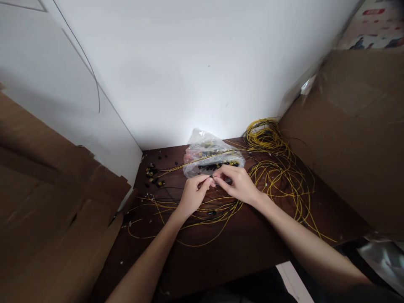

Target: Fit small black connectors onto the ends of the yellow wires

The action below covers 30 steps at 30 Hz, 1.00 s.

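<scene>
My left hand [196,191] and my right hand [235,182] meet over the middle of the dark table, fingertips pinched together. Between them is a small dark piece [211,177], mostly covered by the fingers, so its kind is unclear. Just behind the hands lies a clear plastic bag [202,145] with black and yellow parts inside. Below the hands, loose yellow and black wires [217,206] spread over the table. Several small black and yellow connectors [153,171] lie to the left, with wires running from them.
A thick coil of yellow wire [265,134] sits at the back right, a looser one [277,181] in front of it. Cardboard [63,198] flanks the left, a large cardboard box [353,139] the right. A white wall [195,75] rises behind the brown table [221,256].
</scene>
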Motion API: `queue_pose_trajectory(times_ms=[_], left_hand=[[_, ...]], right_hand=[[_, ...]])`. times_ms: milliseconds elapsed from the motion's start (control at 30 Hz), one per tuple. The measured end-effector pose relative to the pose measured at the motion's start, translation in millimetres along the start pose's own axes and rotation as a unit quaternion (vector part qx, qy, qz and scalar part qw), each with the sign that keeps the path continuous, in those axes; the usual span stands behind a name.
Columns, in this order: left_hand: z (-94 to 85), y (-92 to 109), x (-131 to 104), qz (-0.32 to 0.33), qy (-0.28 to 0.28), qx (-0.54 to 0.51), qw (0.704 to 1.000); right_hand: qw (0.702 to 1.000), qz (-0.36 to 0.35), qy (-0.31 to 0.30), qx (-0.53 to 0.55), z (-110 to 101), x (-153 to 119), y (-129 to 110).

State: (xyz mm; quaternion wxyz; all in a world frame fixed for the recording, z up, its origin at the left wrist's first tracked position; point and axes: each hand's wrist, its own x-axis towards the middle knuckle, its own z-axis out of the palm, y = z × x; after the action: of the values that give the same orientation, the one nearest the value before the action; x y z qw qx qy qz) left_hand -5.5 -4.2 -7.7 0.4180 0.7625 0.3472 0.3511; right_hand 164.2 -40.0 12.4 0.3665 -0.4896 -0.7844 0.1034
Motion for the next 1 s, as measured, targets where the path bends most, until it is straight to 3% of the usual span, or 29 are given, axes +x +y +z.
queue_pose_trajectory(times_ms=[400,1000], left_hand=[[-1.2,0.4,-0.9,0.017,0.005,0.06,0.998],[0.2,0.0,-0.8,0.009,0.004,0.023,1.0]], right_hand=[[1.0,-0.003,-0.021,0.018,2.2,0.1,0.1],[0.999,-0.02,-0.016,0.038,2.5,1.1,1.7]])
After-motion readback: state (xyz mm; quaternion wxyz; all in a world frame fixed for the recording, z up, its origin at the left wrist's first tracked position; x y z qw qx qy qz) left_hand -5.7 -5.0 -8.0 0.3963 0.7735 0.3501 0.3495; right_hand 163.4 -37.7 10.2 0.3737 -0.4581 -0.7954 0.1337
